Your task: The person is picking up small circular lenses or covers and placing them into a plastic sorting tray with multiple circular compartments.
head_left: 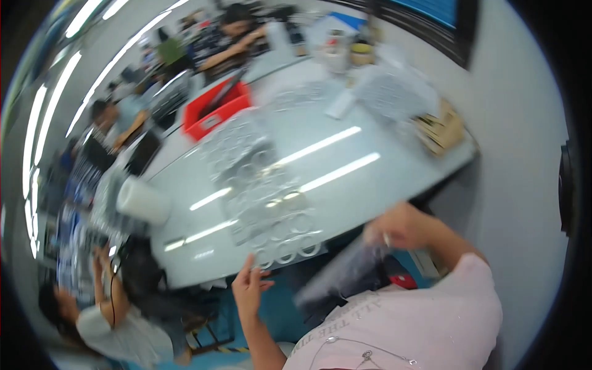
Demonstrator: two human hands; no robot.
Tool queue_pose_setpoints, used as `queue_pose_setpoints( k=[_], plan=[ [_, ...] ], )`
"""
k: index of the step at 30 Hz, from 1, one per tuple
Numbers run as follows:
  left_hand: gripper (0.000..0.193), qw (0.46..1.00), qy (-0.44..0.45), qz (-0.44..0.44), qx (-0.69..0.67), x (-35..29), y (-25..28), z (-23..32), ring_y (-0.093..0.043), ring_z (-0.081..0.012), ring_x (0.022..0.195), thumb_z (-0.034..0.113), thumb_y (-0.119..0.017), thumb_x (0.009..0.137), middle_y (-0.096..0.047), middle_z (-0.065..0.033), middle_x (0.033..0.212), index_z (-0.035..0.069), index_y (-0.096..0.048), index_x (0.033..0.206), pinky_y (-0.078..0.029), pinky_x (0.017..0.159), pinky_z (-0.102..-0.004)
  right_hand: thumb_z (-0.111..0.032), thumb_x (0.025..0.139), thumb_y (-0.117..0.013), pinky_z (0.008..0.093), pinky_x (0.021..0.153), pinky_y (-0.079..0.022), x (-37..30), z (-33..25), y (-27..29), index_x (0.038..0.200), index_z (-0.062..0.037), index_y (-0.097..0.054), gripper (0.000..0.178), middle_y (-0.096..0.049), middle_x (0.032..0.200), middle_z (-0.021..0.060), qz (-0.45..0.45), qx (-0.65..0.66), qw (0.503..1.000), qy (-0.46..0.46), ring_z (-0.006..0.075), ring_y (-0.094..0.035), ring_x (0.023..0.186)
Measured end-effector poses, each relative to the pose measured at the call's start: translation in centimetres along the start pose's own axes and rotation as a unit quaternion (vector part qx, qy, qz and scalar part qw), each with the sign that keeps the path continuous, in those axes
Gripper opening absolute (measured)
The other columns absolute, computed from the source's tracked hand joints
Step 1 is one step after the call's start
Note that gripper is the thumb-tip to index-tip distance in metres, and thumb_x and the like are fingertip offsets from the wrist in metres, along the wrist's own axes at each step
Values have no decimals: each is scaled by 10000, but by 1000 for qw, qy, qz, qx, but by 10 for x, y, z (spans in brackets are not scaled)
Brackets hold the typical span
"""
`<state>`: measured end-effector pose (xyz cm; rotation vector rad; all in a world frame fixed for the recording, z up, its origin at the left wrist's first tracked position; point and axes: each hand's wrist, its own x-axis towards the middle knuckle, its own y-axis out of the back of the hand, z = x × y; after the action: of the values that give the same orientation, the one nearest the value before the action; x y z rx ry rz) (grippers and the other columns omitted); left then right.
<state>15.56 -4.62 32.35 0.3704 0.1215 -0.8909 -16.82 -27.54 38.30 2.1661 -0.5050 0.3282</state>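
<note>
Head: clear plastic (342, 268), lengthwise down-left

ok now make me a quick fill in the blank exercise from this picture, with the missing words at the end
1. The clear plastic piece is held in the ____, not in the left hand.
2. The pale rings near the left hand lie on the ____.
3. The open bin is coloured ____.
4. The white roll is nearer the picture's ____ edge than its right one.

Missing words: right hand; table; red; left.
</note>
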Motion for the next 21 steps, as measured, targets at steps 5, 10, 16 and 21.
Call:
queue_pose_setpoints(
  k=[5, 10, 16, 21],
  plan=[
    [413, 996, -57, 56, -28, 9, -19, -6, -640, -109, 564, 101, -651, 905, -675, -71, 761, 13, -577, 1302, -456, 510, -174, -106, 923, -592, 251, 621, -468, -25, 54, 65, 902, -36, -656, 97, -667, 806, 25, 300, 114, 921, -222, 100, -641, 694],
    [408, 997, -54, 36, -34, 12, -24, -5, -643, -108, 580, 101, -641, 912, -675, -72, 754, 16, -573, 1305, -461, 515, -178, -250, 966, -590, 220, 545, -386, -44, 148, 182, 967, -32, -682, 236, -632, 787, -13, 500, 1, 826, -259, 59, -444, 555],
    [413, 997, -42, 70, -9, 7, 3, -11, -655, -122, 621, 108, -630, 917, -683, -84, 784, 17, -564, 1314, -519, 575, -206, -460, 886, -648, 266, 594, -415, 8, 276, 231, 1020, -40, -701, 445, -631, 792, -5, 400, -62, 844, -351, 93, -483, 644],
    [415, 997, -38, -40, -58, 22, -12, -12, -660, -124, 663, 89, -606, 929, -701, -101, 858, 43, -549, 1338, -555, 642, -233, -256, 821, -719, 403, 775, -501, -58, 339, 278, 1025, 13, -636, 348, -675, 971, 219, 351, -314, 825, -313, 340, -656, 901]
  ],
)
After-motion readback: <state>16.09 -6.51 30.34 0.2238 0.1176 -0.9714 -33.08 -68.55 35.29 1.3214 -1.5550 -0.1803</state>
